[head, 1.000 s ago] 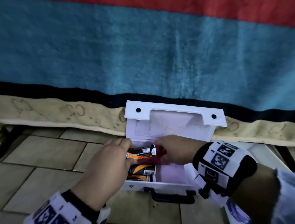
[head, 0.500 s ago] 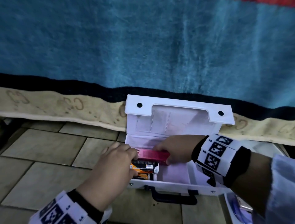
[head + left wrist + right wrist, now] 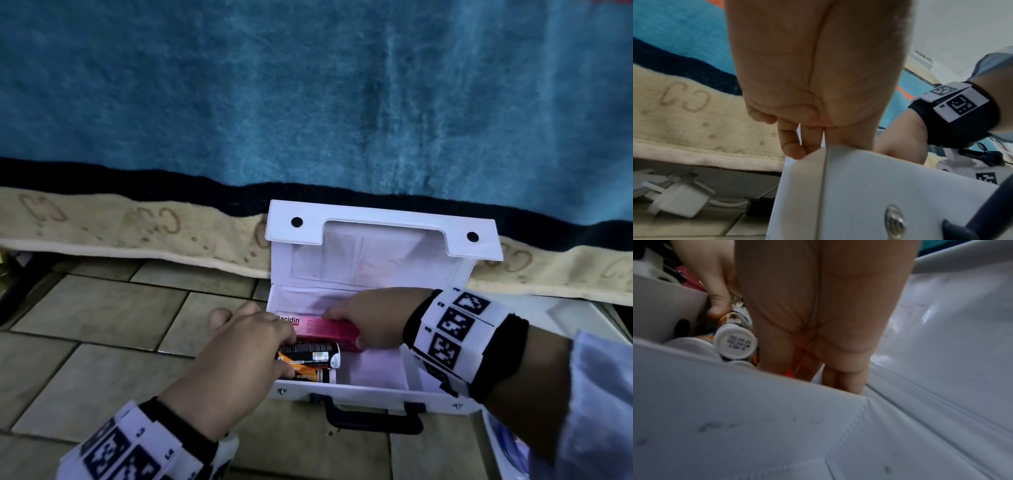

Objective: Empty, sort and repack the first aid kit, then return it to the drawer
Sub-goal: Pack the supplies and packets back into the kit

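Nearest: first aid kit (image 3: 342,389) sits on the tiled floor (image 3: 102,325), dark carry handle (image 3: 373,418) facing the person, lid (image 3: 380,240) propped open against the blanket edge (image 3: 137,233) behind it, presumably so both hands stay free for packing.

Left hand (image 3: 239,356) reaches over the kit's left wall, fingers curled round the upper of the orange-black tubes (image 3: 308,354) stacked at front-left; white caps point right. Likely seating it on the tube below.

Right hand (image 3: 370,322) comes in from the right, thumb and fingers clamped on the right end of the pink box (image 3: 325,327). Box lies lengthwise just behind the tubes, near the back wall; its left end tucks behind the left hand. Right part of the kit shows bare white bottom.

Judgement: repacking stage, long items laid parallel to save room.
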### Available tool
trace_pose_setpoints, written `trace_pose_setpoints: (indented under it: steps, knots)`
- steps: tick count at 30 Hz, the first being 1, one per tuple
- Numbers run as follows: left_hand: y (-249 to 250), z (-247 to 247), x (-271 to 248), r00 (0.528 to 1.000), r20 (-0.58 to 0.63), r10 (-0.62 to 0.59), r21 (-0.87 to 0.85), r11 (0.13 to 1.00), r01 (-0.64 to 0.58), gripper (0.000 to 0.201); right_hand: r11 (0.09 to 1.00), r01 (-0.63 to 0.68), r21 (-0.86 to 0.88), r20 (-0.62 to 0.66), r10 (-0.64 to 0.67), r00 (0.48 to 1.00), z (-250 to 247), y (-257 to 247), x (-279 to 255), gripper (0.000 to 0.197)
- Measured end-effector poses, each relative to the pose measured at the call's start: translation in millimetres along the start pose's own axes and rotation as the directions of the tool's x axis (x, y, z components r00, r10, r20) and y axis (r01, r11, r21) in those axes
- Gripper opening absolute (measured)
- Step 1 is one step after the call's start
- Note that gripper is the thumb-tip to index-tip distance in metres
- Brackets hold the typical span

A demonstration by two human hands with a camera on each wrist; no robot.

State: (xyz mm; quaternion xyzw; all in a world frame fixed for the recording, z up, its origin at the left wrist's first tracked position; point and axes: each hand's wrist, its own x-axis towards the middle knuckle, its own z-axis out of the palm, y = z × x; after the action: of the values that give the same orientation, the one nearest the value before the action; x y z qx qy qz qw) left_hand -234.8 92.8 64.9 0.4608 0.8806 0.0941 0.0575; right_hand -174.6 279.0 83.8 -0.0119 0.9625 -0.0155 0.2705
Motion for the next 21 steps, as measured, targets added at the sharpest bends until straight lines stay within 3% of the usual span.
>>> trace_pose_setpoints:
  steps: [3,6,9,12,15,19,21]
  knots:
    - [4,-9,-5,0.993,-0.114,0.012,-0.116,0.993,-0.025,0.038,1.000,-0.003,-0.025,-0.016,0.002,1.000,1,0,2,0.048]
    - [8,-22,-6,0.969,-0.246,-0.008,-0.363,0.928,-0.084,0.027,0.999,-0.014,-0.039,-0.022,0.013,1.000,2,0,5,0.052]
    - [12,-28,-5,0.947,-0.321,0.016,-0.394,0.907,-0.149,0.040,0.999,-0.031,-0.038,-0.012,0.031,0.999,3,0,5,0.055]
    - [16,-21,-2,0.969,-0.224,0.105,-0.313,0.934,-0.174,0.050,0.998,-0.036,-0.053,-0.004,0.036,0.999,4,0,5,0.050]
    - [22,-10,2,0.968,-0.044,0.246,-0.165,0.954,-0.250,0.064,0.996,-0.038,-0.083,0.031,0.040,0.999,3,-2,7,0.031]
    - [26,-4,10,0.966,0.035,0.256,-0.138,0.959,-0.250,0.068,0.998,-0.031,-0.056,0.042,0.033,0.999,0,-2,7,0.036]
    - [22,-3,12,0.977,0.047,0.208,-0.175,0.965,-0.197,0.057,0.998,-0.033,-0.043,0.044,0.035,0.998,-2,-2,4,0.044]
